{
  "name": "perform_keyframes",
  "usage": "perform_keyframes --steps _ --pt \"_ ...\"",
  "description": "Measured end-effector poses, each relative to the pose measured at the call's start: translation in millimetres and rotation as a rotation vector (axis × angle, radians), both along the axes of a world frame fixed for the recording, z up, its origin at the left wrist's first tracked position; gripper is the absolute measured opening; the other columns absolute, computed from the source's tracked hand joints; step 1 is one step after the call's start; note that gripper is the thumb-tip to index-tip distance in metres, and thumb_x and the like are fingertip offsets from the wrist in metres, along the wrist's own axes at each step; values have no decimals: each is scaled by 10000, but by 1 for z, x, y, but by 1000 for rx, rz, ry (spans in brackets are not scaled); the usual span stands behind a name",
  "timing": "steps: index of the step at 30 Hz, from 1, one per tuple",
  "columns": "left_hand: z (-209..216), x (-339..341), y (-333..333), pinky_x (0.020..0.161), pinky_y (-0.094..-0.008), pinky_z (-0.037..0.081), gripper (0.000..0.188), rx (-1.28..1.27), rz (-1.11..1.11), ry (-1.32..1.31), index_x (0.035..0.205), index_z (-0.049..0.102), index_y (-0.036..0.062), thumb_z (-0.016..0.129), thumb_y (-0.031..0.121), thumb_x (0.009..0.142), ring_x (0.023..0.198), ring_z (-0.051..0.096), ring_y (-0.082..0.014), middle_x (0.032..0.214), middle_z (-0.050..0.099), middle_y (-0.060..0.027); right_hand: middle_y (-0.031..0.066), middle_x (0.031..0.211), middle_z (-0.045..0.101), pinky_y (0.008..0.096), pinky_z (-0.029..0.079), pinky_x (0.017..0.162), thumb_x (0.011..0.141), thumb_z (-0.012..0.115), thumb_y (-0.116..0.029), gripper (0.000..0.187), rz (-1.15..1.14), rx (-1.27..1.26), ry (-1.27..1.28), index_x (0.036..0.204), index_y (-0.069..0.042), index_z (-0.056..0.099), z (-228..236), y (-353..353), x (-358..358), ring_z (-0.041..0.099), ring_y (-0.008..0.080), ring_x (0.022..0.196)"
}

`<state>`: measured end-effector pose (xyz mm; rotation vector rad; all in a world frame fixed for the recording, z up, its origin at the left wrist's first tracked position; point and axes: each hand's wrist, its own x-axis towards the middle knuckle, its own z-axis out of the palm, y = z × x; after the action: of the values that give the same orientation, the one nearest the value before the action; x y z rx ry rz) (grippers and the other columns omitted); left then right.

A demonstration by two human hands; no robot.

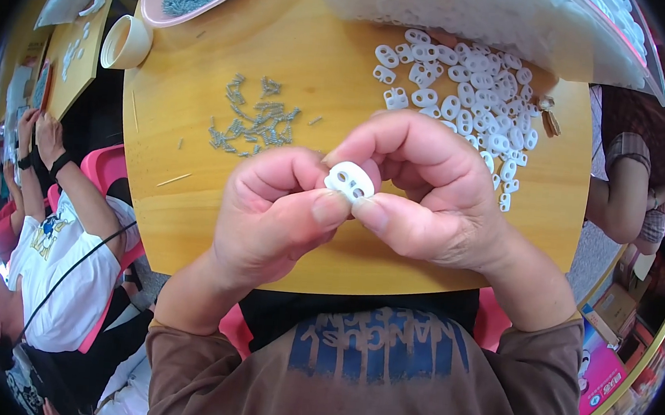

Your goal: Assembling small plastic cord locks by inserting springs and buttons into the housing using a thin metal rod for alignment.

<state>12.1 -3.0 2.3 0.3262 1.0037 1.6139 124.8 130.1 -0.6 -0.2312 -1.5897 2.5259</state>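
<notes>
Between both hands, above the near part of the wooden table [188,234], is a white plastic two-hole cord lock [351,179]. My left hand [269,214] pinches its left side between thumb and fingers. On the other side my right hand [436,193] grips it too, thumb at the lower right edge. Its two round holes face up toward me; its far side is hidden by my fingers. Beyond my left hand lies a loose pile of small metal springs [256,126]. Many white cord lock pieces [482,82] are spread beyond my right hand.
A pink basin [149,6] full of springs stands at the far left, beside a cream cup [128,43]. A large clear plastic bag [475,22] covers the far right. A toothpick [174,179] lies at left. Another person [74,264] sits at the left.
</notes>
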Motion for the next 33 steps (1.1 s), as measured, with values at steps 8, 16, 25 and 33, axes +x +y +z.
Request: perform_keyframes --steps 8,16,25,33 --pt "-1 0 -3 510 -178 302 66 39 -14 330 739 532 13 587 3 774 587 405 -31 687 512 7 33 903 540 212 414 726 823 540 -50 200 55 -103 69 1010 13 503 -1 3 2 513 69 826" --pt "-1 9 2 489 -200 315 54 12 35 583 722 544 18 582 -2 755 546 414 -54 647 499 -5 10 860 541 177 397 661 865 510 -85 147 -60 38 9 990 -7 507 -2 -3 0 490 40 762" --pt "-6 -5 -6 423 -239 313 206 152 241 1145 793 546 34 705 73 669 529 434 -106 632 477 -35 3 777 500 183 380 538 872 496 -157 203 -168 -61 -22 1017 -16 506 0 -7 -3 430 39 628" --pt "-6 -11 8 437 -240 350 311 170 133 1499 826 527 32 740 198 672 536 443 -140 635 479 -46 -4 806 511 168 366 547 875 495 -154 185 -119 -44 17 1009 -29 517 -1 -8 -1 430 26 649"
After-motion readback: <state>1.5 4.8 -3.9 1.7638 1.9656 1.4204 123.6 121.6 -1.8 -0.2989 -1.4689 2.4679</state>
